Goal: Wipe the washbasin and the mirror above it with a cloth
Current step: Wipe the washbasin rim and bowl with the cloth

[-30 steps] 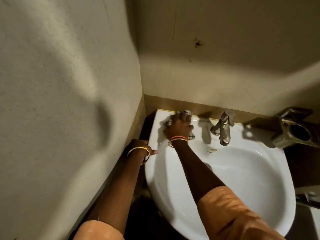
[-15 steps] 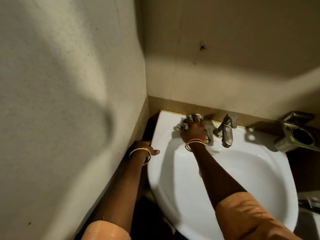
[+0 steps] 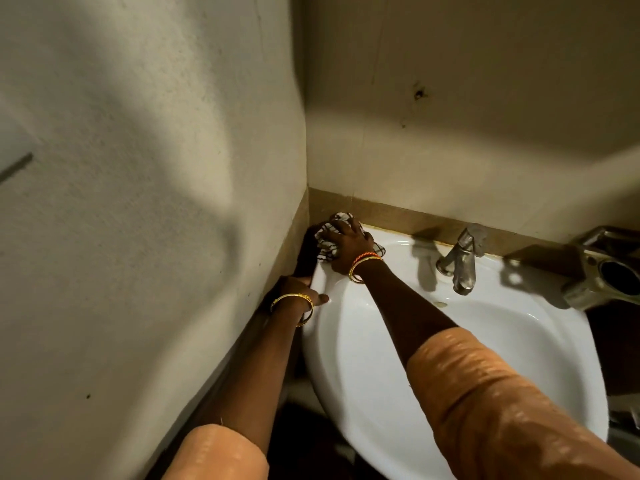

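A white round washbasin (image 3: 502, 348) fills the lower right, set against a tiled wall. My right hand (image 3: 349, 247) presses a bunched black-and-white checked cloth (image 3: 327, 237) onto the basin's back left corner, next to the side wall. My left hand (image 3: 298, 292) grips the basin's left rim, thumb on top, fingers hidden below the edge. Both wrists carry bangles. No mirror is in view.
A metal tap (image 3: 459, 265) stands at the back middle of the basin. A metal holder (image 3: 606, 271) with a round hole is fixed at the far right. The side wall (image 3: 138, 202) runs close along the left rim.
My right hand has slid the cloth left along the back ledge, from beside the tap to the corner. My left hand stays on the rim.
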